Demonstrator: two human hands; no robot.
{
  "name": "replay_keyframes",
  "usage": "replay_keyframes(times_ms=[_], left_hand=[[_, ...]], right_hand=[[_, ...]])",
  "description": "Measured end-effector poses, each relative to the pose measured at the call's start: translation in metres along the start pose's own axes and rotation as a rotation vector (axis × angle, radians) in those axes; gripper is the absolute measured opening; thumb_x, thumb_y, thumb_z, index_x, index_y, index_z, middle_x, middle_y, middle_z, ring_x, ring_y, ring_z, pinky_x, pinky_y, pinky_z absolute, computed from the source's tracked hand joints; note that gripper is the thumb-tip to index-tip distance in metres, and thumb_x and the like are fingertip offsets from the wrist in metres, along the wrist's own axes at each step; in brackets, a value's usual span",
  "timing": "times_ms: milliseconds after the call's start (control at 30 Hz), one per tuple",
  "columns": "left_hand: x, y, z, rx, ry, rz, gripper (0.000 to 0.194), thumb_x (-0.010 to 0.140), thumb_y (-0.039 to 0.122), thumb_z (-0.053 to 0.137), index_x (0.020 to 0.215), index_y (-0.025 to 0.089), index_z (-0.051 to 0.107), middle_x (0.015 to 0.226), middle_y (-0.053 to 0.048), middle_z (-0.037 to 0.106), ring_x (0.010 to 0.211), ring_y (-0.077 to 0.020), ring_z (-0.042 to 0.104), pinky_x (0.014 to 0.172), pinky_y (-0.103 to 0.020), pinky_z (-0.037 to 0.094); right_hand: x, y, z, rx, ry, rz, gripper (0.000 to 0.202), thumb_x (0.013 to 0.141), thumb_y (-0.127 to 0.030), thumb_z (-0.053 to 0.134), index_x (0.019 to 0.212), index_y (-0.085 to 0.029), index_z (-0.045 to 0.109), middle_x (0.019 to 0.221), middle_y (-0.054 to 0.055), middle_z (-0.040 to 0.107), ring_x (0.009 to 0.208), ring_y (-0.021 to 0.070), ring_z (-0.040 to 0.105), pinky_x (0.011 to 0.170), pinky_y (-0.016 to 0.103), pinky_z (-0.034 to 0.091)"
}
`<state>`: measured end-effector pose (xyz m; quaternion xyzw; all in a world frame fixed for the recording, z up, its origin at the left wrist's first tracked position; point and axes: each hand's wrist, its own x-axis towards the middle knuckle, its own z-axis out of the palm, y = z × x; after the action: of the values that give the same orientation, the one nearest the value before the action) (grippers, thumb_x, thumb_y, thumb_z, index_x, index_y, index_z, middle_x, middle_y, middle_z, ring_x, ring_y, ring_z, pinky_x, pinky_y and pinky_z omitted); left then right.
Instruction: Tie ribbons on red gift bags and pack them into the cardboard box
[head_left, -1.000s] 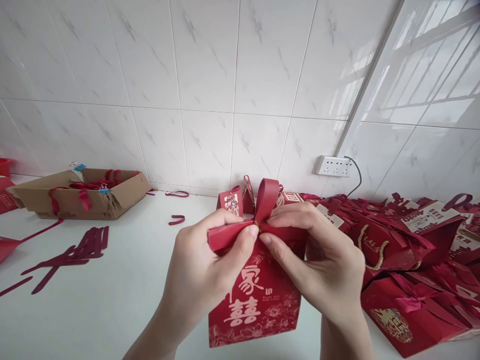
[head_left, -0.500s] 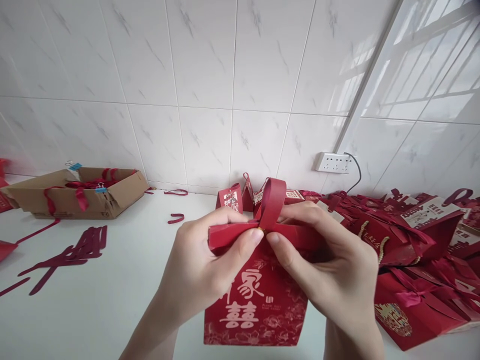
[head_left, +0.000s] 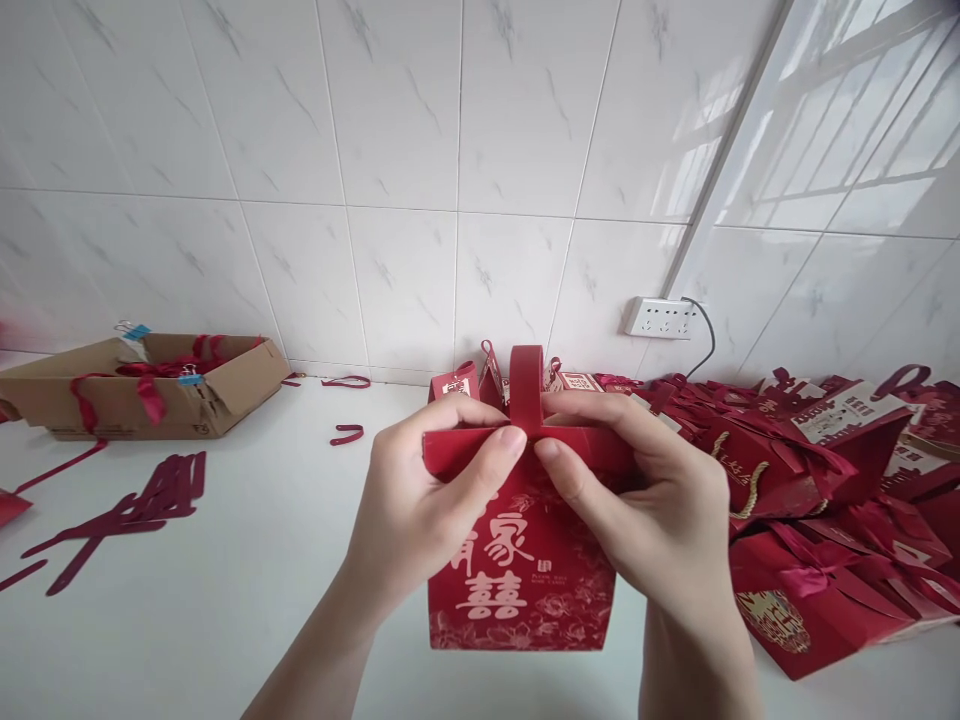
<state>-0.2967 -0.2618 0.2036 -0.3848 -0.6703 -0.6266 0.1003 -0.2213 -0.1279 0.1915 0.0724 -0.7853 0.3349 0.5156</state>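
Observation:
A red box (head_left: 525,590) with pale Chinese characters and flower prints is held upright over the white table. A dark red strap (head_left: 526,385) forms a loop above its folded top. My left hand (head_left: 435,490) pinches the top edge from the left, thumb in front at the strap's base. On the other side my right hand (head_left: 637,490) grips the same edge, its thumb close to the left one. The fingers behind the box top are partly hidden.
A cardboard box (head_left: 150,405) with red ribbons stands at the left, with dark red straps (head_left: 142,510) in front. Many finished-looking red boxes (head_left: 810,580) are piled at the right. Small boxes (head_left: 454,385) and a power strip (head_left: 660,318) are near the tiled wall.
The held box has risen slightly and sits straighter, its strap loop now facing forward. Both hands have moved up a little with it, still gripping. The view has shifted slightly.

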Motion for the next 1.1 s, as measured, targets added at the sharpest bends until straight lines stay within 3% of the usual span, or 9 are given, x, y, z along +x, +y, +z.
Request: replay_keyframes(times_ms=[267,467,700,933,1100], left_hand=[[-0.006,0.007,0.003,0.059,0.126,0.054,0.028,0.078,0.031,0.062,0.053,0.02,0.054,0.044,0.005,0.046,0.04,-0.0081,0.042,0.039,-0.02,0.035],[-0.007,0.006,0.002,0.056,0.112,0.059,0.033,0.078,0.031,0.06,0.051,0.019,0.046,0.043,0.005,0.039,0.04,-0.0065,0.036,0.038,-0.019,0.03],[-0.007,0.007,-0.001,0.081,0.075,0.045,0.04,0.079,0.026,0.057,0.047,0.016,0.035,0.043,0.006,0.028,0.04,-0.0049,0.028,0.038,-0.018,0.026],[-0.005,0.007,-0.012,0.112,-0.129,-0.037,0.025,0.083,0.03,0.056,0.06,0.019,0.053,0.05,0.005,0.04,0.045,-0.0063,0.035,0.038,-0.018,0.028],[-0.008,0.005,-0.004,0.166,-0.05,0.064,0.02,0.085,0.025,0.055,0.066,0.018,0.055,0.052,0.006,0.044,0.043,-0.0048,0.037,0.038,-0.017,0.029]], right_hand=[[-0.002,-0.011,0.003,0.127,-0.026,0.046,0.024,0.082,-0.019,0.064,0.104,-0.028,0.061,0.09,0.0,0.067,0.081,0.0144,0.065,0.069,0.023,0.057],[-0.003,-0.011,0.006,0.186,0.032,0.108,0.019,0.079,-0.019,0.066,0.086,-0.024,0.05,0.082,-0.001,0.064,0.075,0.0126,0.063,0.065,0.021,0.055],[-0.007,-0.012,0.002,0.076,-0.01,0.061,0.021,0.08,-0.021,0.066,0.083,-0.024,0.046,0.085,0.0,0.064,0.078,0.014,0.063,0.062,0.021,0.054],[-0.003,-0.01,-0.006,0.131,-0.172,0.136,0.024,0.082,-0.018,0.063,0.089,-0.026,0.04,0.083,-0.003,0.067,0.078,0.0144,0.067,0.064,0.022,0.056],[-0.003,-0.009,-0.012,0.146,-0.246,0.16,0.026,0.082,-0.018,0.062,0.092,-0.026,0.039,0.086,-0.003,0.067,0.078,0.0144,0.068,0.057,0.019,0.056]])
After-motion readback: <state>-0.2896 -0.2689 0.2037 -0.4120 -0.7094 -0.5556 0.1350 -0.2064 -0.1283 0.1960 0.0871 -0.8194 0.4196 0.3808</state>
